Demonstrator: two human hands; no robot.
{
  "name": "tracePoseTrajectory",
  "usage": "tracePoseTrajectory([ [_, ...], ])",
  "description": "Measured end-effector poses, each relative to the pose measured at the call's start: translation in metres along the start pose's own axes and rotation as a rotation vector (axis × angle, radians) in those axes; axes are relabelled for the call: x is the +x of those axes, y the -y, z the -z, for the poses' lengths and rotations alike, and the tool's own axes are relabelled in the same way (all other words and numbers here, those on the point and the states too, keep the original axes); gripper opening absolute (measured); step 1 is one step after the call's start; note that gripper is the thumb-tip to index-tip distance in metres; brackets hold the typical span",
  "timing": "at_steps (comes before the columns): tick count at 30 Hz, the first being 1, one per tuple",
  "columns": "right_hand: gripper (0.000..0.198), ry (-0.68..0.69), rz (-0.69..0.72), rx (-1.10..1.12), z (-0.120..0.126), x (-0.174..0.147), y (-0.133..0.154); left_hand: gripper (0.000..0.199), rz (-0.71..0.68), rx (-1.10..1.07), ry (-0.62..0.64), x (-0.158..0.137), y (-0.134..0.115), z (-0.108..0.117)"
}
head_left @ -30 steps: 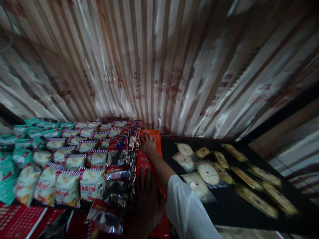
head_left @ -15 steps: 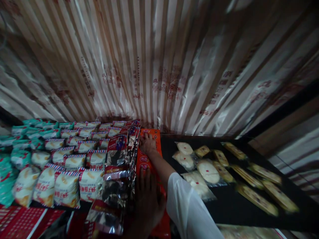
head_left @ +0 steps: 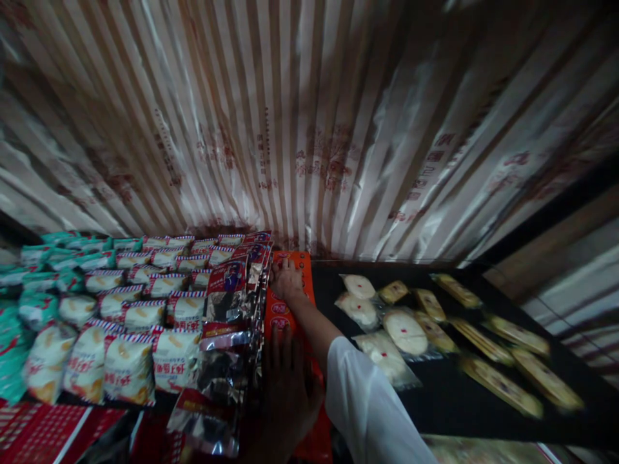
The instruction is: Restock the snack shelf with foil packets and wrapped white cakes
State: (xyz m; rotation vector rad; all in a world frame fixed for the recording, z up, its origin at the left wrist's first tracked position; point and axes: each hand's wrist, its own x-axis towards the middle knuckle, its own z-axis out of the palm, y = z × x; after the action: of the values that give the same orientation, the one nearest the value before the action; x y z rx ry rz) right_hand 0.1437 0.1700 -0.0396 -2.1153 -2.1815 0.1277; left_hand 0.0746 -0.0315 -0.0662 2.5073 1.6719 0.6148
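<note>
My right hand (head_left: pixel 289 283) reaches forward from a white sleeve (head_left: pixel 372 399) and rests on the far part of a row of orange packages (head_left: pixel 280 309), fingers stretched out. Nearer to me, in shadow, my left hand (head_left: pixel 287 393) lies over the near part of the same row, fingers extended and palm down. Neither hand visibly grips anything. Against the left side of the orange row stand dark red and silver snack packets (head_left: pixel 229 287), close beside both hands.
Left of these are rows of white snack bags (head_left: pixel 128 367) and green bags (head_left: pixel 36 306). A red lattice basket (head_left: pixel 36 428) sits at the front left. On the black surface (head_left: pixel 449 406) at right lie round white flatbreads (head_left: pixel 403 332) and long yellow packs (head_left: pixel 500 386). A pleated printed curtain (head_left: pixel 309 129) hangs behind.
Almost nothing differs. Both hands stay in the same places on the orange packages, and the view has shifted only very slightly.
</note>
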Motion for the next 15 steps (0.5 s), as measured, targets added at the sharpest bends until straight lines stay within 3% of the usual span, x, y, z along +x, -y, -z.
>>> tracePoseTrajectory([
  [15, 0.047, 0.103, -0.032, -0.028, 0.0043, 0.0089, 0.0022, 0.032, -0.018, -0.006, 0.008, -0.0016, 0.0004, 0.0013],
])
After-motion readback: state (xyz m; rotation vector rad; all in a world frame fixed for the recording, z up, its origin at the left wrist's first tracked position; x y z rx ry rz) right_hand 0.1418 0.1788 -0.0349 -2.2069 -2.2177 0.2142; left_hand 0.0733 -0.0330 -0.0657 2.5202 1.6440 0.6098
